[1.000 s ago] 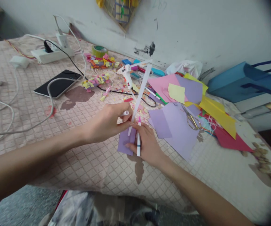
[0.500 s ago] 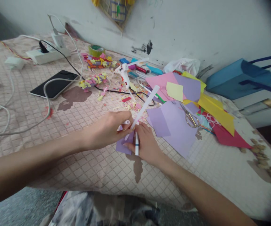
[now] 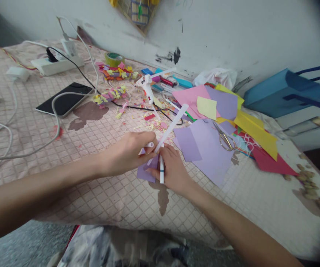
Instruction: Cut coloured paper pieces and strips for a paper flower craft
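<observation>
My left hand [image 3: 136,150] is closed, with a white pen [image 3: 148,145] poking out of its fist. A small purple paper [image 3: 145,172] lies flat on the cloth under both hands. Across it, slanting up to the right, runs a translucent white ruler-like strip [image 3: 172,126]; fingers of both hands touch its lower part. My right hand [image 3: 175,168] bends over the paper, its fingers closed around a slim white marker-like stick [image 3: 162,170] with a blue band. The pen's tip is hidden behind my left fingers.
Right of my hands are purple sheets [image 3: 212,159], scissors [image 3: 225,141] and yellow card [image 3: 257,129]. Beyond them stands a glue gun [image 3: 148,89] with a black cord among paper scraps. A tablet [image 3: 65,99], cables and a power strip [image 3: 56,65] lie left. A blue bag [image 3: 282,91] leans at right.
The upper end of the translucent strip has dropped very slightly. Both hands stay in almost the same place, with the same things in them.
</observation>
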Motion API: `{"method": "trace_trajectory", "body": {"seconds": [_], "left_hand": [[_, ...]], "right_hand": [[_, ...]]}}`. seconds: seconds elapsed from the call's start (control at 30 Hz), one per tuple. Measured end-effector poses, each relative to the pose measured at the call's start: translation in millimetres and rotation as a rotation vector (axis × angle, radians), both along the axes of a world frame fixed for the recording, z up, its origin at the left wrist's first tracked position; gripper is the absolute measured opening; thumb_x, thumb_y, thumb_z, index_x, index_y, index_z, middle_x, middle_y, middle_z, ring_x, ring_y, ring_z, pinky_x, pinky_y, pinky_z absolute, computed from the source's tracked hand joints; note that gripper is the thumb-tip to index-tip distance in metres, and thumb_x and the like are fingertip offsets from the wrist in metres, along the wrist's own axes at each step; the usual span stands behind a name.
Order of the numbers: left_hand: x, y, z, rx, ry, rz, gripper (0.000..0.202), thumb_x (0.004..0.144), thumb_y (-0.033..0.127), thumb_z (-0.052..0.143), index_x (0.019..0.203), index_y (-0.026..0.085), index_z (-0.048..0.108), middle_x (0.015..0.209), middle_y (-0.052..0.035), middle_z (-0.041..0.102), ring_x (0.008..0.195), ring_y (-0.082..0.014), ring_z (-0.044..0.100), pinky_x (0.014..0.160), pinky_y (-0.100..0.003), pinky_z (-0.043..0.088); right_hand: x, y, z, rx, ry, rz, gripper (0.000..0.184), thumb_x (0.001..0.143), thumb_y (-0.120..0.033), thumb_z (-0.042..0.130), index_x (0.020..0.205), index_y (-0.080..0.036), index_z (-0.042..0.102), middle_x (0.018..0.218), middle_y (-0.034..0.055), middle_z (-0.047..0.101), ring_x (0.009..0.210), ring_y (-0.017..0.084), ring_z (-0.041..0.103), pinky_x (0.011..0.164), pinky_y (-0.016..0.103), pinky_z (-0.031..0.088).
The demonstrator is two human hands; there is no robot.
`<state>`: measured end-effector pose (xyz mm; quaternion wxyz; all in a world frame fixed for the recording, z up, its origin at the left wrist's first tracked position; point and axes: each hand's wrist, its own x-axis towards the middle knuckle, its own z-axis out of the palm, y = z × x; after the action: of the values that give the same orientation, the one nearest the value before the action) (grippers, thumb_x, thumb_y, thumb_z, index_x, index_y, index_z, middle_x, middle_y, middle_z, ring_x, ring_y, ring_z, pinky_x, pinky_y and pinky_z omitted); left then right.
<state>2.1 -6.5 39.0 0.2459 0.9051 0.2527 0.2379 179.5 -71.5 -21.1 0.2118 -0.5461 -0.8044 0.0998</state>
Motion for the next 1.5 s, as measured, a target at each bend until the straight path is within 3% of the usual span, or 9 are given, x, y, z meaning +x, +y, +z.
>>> {"method": "trace_trajectory", "body": {"seconds": [0.17, 0.37, 0.5, 0.67, 0.83, 1.5], "left_hand": [[-1.1, 1.1, 3.6, -0.008, 0.046, -0.009, 0.015, 0.079, 0.016, 0.051, 0.068, 0.016, 0.041, 0.064, 0.0034, 0.048, 0.055, -0.0071, 0.044, 0.054, -0.019, 0.033], [-4.0, 4.1, 5.7, 0.026, 0.061, -0.022, 0.013, 0.078, 0.015, 0.05, 0.068, 0.016, 0.043, 0.063, 0.0033, 0.049, 0.054, -0.0072, 0.044, 0.053, -0.019, 0.032], [-4.2, 4.8, 4.3, 0.012, 0.054, -0.04, 0.011, 0.079, 0.015, 0.05, 0.07, 0.016, 0.044, 0.065, 0.0028, 0.05, 0.056, -0.0076, 0.046, 0.054, -0.019, 0.033], [-4.1, 4.5, 4.9, 0.013, 0.024, -0.046, 0.011, 0.078, 0.012, 0.051, 0.069, 0.016, 0.043, 0.064, 0.0036, 0.049, 0.055, -0.0065, 0.044, 0.055, -0.018, 0.032], [-4.6, 4.8, 5.1, 0.027, 0.006, -0.053, 0.013, 0.076, 0.011, 0.051, 0.068, 0.016, 0.042, 0.062, 0.0044, 0.047, 0.053, -0.006, 0.043, 0.054, -0.018, 0.032], [-4.9, 5.4, 3.6, 0.001, 0.017, -0.048, 0.014, 0.075, 0.01, 0.051, 0.069, 0.017, 0.041, 0.063, 0.0048, 0.048, 0.055, -0.006, 0.044, 0.055, -0.018, 0.033]], "right_hand": [[0.0, -1.3, 2.5, 0.002, 0.056, 0.008, 0.049, 0.077, -0.044, 0.055, 0.117, -0.018, 0.044, 0.116, 0.0127, 0.054, 0.116, 0.031, 0.04, 0.094, 0.05, 0.032], [1.5, -9.5, 12.2, 0.002, 0.365, -0.068, 0.041, 0.085, -0.031, 0.048, 0.124, -0.022, 0.039, 0.118, 0.0095, 0.052, 0.107, 0.024, 0.049, 0.089, 0.042, 0.04], [3.0, -14.7, 18.1, -0.004, 0.52, -0.1, 0.034, 0.09, -0.028, 0.038, 0.124, -0.024, 0.043, 0.106, 0.0062, 0.057, 0.097, 0.019, 0.055, 0.084, 0.037, 0.042], [3.9, -15.6, 20.0, -0.086, 0.619, -0.114, 0.021, 0.089, -0.029, 0.043, 0.097, -0.021, 0.061, 0.085, 0.0035, 0.06, 0.079, 0.015, 0.056, 0.072, 0.03, 0.044], [0.7, -15.1, 16.1, -0.224, 0.76, -0.189, 0.005, 0.083, -0.025, 0.052, 0.083, -0.019, 0.053, 0.074, -0.0003, 0.056, 0.063, 0.011, 0.052, 0.056, 0.023, 0.041], [-2.3, -16.2, 14.5, -0.268, 0.675, -0.112, 0.009, 0.082, -0.021, 0.049, 0.075, -0.018, 0.054, 0.061, -0.003, 0.047, 0.053, 0.009, 0.041, 0.047, 0.021, 0.032]]}}
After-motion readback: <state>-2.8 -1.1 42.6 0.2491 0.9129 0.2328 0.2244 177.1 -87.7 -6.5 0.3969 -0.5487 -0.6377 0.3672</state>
